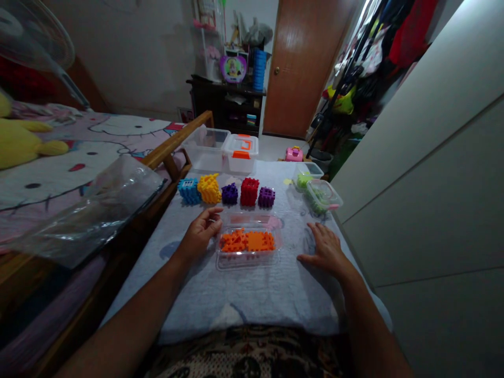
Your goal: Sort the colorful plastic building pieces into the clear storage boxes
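Observation:
A clear plastic container (pixel 249 262) stands in front of me with orange interlocking building pieces (pixel 255 241) inside. My left hand (pixel 202 229) is at its left side, thumb near the rim and fingers apart; whether it touches the rim I cannot tell. My right hand (pixel 325 247) is open over the cloth to the right of the container, fingers spread and holding nothing. Behind the container stand a blue block (pixel 189 191), a yellow block (pixel 209 189), a dark purple block (pixel 229 193), a red block (pixel 249 191) and a purple block (pixel 266 197) in a row.
Two clear containers with green pieces, one lidded (pixel 325 194) and one behind it (pixel 309 169), sit at the right. A lidded box with orange clasps (pixel 241 155) and a clear bin (pixel 207 149) line the far edge. A wooden bed rail (pixel 173 144) borders the left, a white cabinet (pixel 413 184) the right.

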